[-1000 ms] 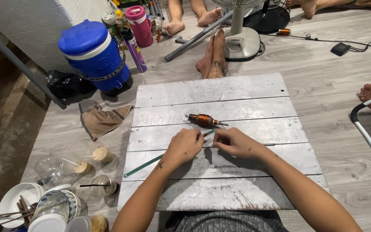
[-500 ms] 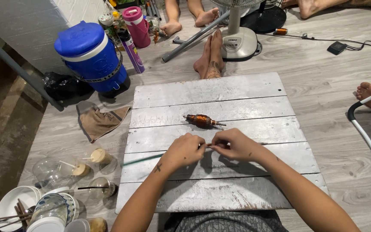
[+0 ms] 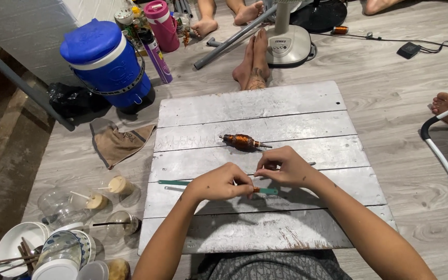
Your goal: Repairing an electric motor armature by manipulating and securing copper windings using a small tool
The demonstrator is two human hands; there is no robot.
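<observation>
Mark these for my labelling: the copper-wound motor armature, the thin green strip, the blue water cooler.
copper-wound motor armature [image 3: 242, 141], head view, its copper windings.
thin green strip [image 3: 175, 182], head view, its free left end.
blue water cooler [image 3: 105, 65], head view, its side wall.

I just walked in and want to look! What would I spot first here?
Probably the big blue cooler at the top left, on the floor. Then the two hands, left hand and right hand, pinching a thin green strip on the grey board, with a coppery wound coil lying just beyond them.

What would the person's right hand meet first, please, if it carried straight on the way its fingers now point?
Probably the left hand: the right hand points leftward at it, fingertips nearly meeting over the green strip.
</observation>
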